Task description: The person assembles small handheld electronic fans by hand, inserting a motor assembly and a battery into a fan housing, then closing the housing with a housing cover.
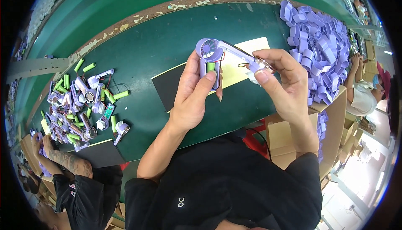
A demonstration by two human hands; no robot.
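Note:
My left hand (189, 100) is closed around a purple handheld-fan housing (207, 49), with its round grille at the top. A green battery cell (210, 67) sits in the handle part, and my left thumb presses by its lower end. My right hand (289, 85) pinches the round end of a slim purple-and-black fan insert (236, 51) between thumb and fingers. The insert's other end touches or nearly touches the housing's grille. A thin red wire (223, 57) runs between the two parts. My fingers hide part of the round end.
Below my hands lies a pale yellow sheet (247, 79) beside a black board (165, 88) on the green table (150, 41). Wired fan inserts with batteries (79, 104) are heaped at left. Purple housings (320, 50) pile at right, above a cardboard box (282, 142). A co-worker's tattooed arm (69, 163) reaches in at left.

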